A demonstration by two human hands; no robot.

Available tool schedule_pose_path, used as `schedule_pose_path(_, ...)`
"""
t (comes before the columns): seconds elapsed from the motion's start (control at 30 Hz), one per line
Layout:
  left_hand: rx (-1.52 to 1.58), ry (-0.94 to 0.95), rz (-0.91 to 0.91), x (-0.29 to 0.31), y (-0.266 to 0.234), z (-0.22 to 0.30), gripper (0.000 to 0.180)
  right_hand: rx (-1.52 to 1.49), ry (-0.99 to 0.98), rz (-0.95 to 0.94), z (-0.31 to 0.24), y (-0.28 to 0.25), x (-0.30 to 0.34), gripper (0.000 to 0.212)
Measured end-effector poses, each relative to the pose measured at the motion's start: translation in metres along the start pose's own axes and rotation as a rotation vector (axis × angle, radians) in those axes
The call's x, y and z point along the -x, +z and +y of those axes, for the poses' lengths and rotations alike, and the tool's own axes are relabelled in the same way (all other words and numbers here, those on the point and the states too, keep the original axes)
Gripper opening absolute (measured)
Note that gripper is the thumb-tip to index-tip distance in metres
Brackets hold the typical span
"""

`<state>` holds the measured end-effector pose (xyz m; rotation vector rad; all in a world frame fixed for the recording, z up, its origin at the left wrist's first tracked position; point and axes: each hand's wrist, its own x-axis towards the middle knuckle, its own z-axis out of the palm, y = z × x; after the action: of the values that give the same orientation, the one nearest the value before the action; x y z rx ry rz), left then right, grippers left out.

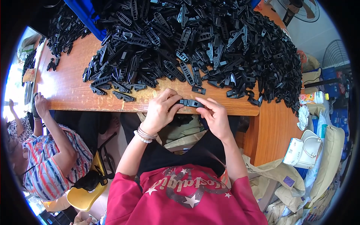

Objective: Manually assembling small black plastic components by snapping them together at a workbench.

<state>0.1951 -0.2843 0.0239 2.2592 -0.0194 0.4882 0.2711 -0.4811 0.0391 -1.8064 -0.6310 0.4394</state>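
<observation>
Between my two hands, at the front edge of the wooden table (225, 106), is a small black plastic part (190, 102), long and narrow. My left hand (162, 110), with bracelets at the wrist, pinches its left end. The right end sits between the thumb and fingers of my right hand (214, 117). Just beyond it lies a short black piece (198, 90). A large heap of black plastic parts (165, 41) covers the far side, some of them long with ladder-like slots. One loose long part (123, 96) rests left of my hands.
A blue bin (84, 15) stands at the heap's back left. To the left, a person in a striped top (56, 157) sits by the table. On the right are a white handbag (310, 149), a bottle (314, 98), cardboard-coloured sacks (326, 165) and a fan (305, 9).
</observation>
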Motion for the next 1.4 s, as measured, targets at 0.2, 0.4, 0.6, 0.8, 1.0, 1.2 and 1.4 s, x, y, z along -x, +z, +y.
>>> schedule_pose_path(0.2,-0.002,0.083,-0.07,-0.004,-0.004,-0.007,0.024,0.182,-0.186,0.059,0.009,-0.006,-0.012,0.026)
schedule_pose_path(0.4,-0.035,0.119,-0.054,0.0,-0.004,-0.002,0.026,0.159,-0.244,0.108,0.005,0.011,-0.012,0.025)
schedule_pose_path(0.6,-0.377,0.116,0.172,0.003,-0.048,0.001,0.041,0.255,-0.338,0.171,0.009,-0.006,0.006,0.02)
schedule_pose_path(0.8,-0.549,0.295,0.183,-0.01,-0.05,-0.017,0.038,0.562,-0.376,0.294,0.017,0.007,-0.035,0.033)
schedule_pose_path(1.0,0.009,0.138,0.393,0.023,-0.008,0.007,0.033,0.479,-0.429,0.3,0.011,0.011,-0.029,0.03)
schedule_pose_path(1.2,0.25,-0.164,0.07,0.01,-0.01,0.0,0.025,0.721,-0.426,0.321,0.004,0.007,-0.023,0.023)
schedule_pose_path(1.4,0.039,0.015,-0.016,0.006,-0.013,-0.003,0.022,0.423,-0.111,0.17,-0.007,0.004,-0.031,0.019)
